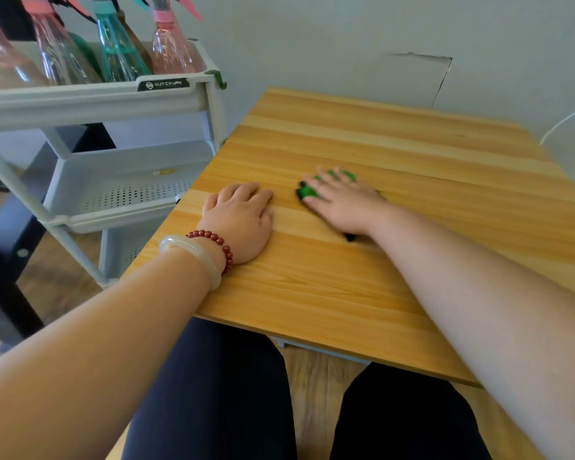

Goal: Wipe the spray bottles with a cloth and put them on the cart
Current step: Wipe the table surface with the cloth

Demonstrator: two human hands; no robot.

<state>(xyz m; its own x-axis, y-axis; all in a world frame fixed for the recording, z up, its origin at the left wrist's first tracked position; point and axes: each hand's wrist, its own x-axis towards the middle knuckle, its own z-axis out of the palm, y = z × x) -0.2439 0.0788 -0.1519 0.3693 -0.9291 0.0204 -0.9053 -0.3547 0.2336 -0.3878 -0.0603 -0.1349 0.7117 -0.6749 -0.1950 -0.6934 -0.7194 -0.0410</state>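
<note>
Several spray bottles stand in the top tray of the grey cart [90, 101] at the upper left: a pink bottle [171, 49], a teal bottle [118, 51] and another pink bottle [55, 51]. On the wooden table [362, 277] lies a green cloth [307, 191] with a dark edge. My right hand [341, 200] rests flat on the cloth, fingers spread, covering most of it. My left hand [243, 219] lies palm down on the bare table to the left of the cloth, fingers loosely curled, holding nothing.
The cart has lower perforated trays [130, 194] beside the table's left edge. A grey wall [346, 44] with a crack runs behind the table. A white cable [568, 117] hangs at the right. My legs [219, 393] are under the table's near edge.
</note>
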